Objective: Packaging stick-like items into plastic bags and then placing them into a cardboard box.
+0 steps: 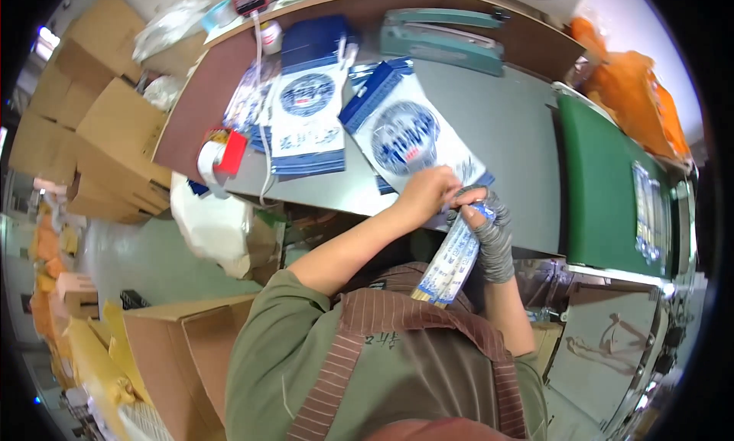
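Note:
My right hand [489, 231], wrapped in a grey knit glove with bare fingertips, is closed around a bundle of wrapped chopsticks [451, 261]. The bundle is long and slim, in blue-and-white printed sleeves, and slants down toward my apron with tan ends at the bottom. My bare left hand [428, 192] has its fingers drawn together beside the bundle's top; what they pinch, if anything, is hidden. Just beyond the left hand lies a flat white-and-blue printed bag [409, 135], its lower part partly covered by that hand.
More printed bags [308, 112] lie left on the grey table [497, 112]. A teal heat sealer [443, 42] stands at the back. Left is a tape roll with a red part [229, 152]. Similar packets [650, 212] lie on a green surface [600, 189] at right. Cardboard boxes [122, 135] stand left.

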`<state>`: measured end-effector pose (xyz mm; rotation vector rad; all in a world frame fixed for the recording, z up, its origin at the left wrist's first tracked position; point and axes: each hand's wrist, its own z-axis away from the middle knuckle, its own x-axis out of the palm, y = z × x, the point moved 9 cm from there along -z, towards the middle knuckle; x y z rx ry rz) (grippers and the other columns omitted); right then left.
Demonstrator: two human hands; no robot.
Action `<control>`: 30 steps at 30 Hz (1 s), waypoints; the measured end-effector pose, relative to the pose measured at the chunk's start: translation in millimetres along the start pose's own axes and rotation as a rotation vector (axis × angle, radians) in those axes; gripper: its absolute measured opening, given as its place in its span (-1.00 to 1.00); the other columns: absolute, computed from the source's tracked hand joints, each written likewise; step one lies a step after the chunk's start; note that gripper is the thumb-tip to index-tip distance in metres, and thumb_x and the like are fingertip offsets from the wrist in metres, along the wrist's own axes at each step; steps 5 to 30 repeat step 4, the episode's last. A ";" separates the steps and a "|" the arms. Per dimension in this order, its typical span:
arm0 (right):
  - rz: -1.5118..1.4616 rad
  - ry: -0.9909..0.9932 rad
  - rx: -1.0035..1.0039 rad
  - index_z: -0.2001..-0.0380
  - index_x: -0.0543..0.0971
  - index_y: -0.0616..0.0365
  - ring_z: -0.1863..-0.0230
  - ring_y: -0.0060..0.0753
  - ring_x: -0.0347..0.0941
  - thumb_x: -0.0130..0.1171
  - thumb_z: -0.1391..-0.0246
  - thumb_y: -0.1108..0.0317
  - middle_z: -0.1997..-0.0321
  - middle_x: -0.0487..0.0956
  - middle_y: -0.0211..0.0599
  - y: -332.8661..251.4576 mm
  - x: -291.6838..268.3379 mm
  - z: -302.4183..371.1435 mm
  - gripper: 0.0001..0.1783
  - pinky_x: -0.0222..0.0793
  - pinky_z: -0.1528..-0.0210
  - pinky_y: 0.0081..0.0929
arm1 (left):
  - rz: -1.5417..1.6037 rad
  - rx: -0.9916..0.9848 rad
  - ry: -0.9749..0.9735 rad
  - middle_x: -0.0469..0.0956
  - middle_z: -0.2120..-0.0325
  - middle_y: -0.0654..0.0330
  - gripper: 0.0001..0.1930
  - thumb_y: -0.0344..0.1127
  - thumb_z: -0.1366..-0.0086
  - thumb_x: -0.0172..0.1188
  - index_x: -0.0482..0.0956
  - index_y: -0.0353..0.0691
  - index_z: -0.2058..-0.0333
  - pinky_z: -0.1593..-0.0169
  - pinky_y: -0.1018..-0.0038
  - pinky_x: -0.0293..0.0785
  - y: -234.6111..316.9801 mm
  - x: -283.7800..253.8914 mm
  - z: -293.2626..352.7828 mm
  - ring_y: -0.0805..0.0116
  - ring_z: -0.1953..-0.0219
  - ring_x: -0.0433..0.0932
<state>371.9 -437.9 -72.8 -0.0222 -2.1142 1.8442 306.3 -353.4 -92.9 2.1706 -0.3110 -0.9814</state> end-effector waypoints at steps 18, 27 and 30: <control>0.033 0.064 -0.095 0.38 0.56 0.22 0.23 -0.51 0.43 0.15 0.00 0.35 0.30 0.56 -0.31 -17.9 -22.1 10.2 -0.84 0.31 0.10 -0.53 | 0.155 -0.230 -0.262 0.55 0.31 -0.15 -0.72 -0.51 0.04 0.21 0.52 -0.32 0.26 0.15 0.27 0.44 -39.4 61.4 20.3 0.02 0.17 0.56; 0.033 0.064 -0.095 0.38 0.56 0.22 0.23 -0.51 0.43 0.15 0.00 0.35 0.30 0.56 -0.31 -17.9 -22.1 10.2 -0.84 0.31 0.10 -0.53 | 0.155 -0.230 -0.262 0.55 0.31 -0.15 -0.72 -0.51 0.04 0.21 0.52 -0.32 0.26 0.15 0.27 0.44 -39.4 61.4 20.3 0.02 0.17 0.56; 0.033 0.064 -0.095 0.38 0.56 0.22 0.23 -0.51 0.43 0.15 0.00 0.35 0.30 0.56 -0.31 -17.9 -22.1 10.2 -0.84 0.31 0.10 -0.53 | 0.155 -0.230 -0.262 0.55 0.31 -0.15 -0.72 -0.51 0.04 0.21 0.52 -0.32 0.26 0.15 0.27 0.44 -39.4 61.4 20.3 0.02 0.17 0.56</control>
